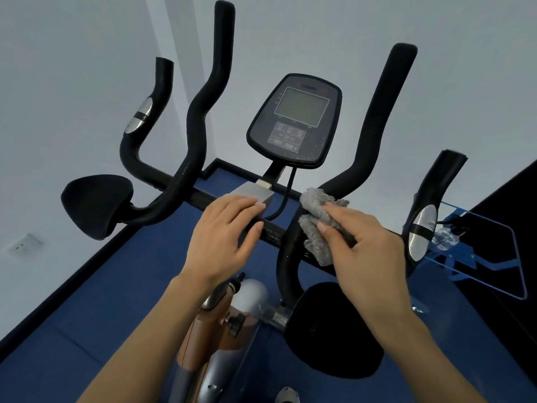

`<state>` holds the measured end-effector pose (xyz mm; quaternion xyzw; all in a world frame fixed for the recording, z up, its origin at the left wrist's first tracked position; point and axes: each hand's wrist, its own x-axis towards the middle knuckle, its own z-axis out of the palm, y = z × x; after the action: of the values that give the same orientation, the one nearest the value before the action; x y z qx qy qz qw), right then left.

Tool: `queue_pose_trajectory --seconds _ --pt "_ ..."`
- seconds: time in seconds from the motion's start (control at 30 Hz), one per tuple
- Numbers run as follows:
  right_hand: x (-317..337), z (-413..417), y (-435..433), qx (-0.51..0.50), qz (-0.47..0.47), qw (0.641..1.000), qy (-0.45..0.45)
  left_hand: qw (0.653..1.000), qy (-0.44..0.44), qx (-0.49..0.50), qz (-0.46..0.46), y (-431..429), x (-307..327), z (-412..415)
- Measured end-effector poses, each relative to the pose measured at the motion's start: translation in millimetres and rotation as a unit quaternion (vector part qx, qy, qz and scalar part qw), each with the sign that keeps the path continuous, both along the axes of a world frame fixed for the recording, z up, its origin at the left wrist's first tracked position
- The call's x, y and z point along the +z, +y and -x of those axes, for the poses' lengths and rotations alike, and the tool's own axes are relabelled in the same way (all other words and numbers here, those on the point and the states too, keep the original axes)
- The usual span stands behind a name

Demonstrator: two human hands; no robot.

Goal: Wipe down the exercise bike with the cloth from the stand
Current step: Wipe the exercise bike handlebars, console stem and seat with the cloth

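Our right hand (pixel 367 245) presses the grey cloth (pixel 316 225) around the exercise bike's crossbar (pixel 271 232), right of the silver clamp (pixel 255 196) where our left hand (pixel 223 237) rests flat, holding nothing. The cloth could snag the console cable (pixel 286 196) and tug it loose.

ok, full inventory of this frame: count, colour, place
exercise bike: 1, black bars, silver-copper frame, centre
console: 1, black, grey screen, top centre
elbow pads: 2, black, lower left and lower right
cloth: 1, grey, on crossbar right of centre
clear stand: 1, blue-edged, right
wall socket: 1, white, left wall
floor: blue
left hand: on silver clamp, no cloth
right hand: pressing cloth to bar
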<state>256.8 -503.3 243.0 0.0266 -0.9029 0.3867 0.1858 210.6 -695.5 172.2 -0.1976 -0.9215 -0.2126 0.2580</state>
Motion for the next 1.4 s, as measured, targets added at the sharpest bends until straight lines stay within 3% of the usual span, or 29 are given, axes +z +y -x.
queue_pose_trajectory --seconds 0.17,0.6,0.67,0.8,0.87,1.03,1.13,1.27,1.4 --pt "-17.6 12.0 -10.3 0.047 -0.081 0.996 0.002 0.999 0.032 0.002 0.003 -0.4 -6.0 2.4" --pt "-22.3 -2.9 -18.5 0.044 -0.110 0.993 0.000 0.999 0.038 0.011 0.002 -0.5 -7.8 1.7" --pt "-19.8 -7.2 -15.5 0.055 -0.085 0.995 -0.006 0.999 0.033 0.008 0.006 -0.4 -6.4 1.3" --pt "-3.4 -4.6 -0.1 -0.029 0.094 0.993 -0.073 1.000 0.028 0.013 -0.001 0.7 -4.0 -1.4" --pt "1.4 -7.4 1.3 -0.049 0.108 0.992 -0.052 0.999 0.030 0.021 -0.007 1.4 -3.8 -1.8" --pt "-11.3 -16.8 -22.4 0.072 -0.029 0.997 -0.015 0.999 0.018 0.026 -0.005 1.0 -5.4 -0.7" --pt "-20.5 -17.2 -25.9 0.091 -0.112 0.989 -0.032 0.999 0.014 0.027 -0.018 0.4 -4.9 1.1" --pt "-18.7 -26.3 -28.6 0.104 -0.149 0.983 -0.027 0.998 0.002 0.033 -0.051 -0.2 -4.7 1.2" --pt "-10.2 -26.4 -25.5 0.108 -0.127 0.985 -0.052 0.998 0.001 0.037 -0.060 -0.5 -5.6 0.7"
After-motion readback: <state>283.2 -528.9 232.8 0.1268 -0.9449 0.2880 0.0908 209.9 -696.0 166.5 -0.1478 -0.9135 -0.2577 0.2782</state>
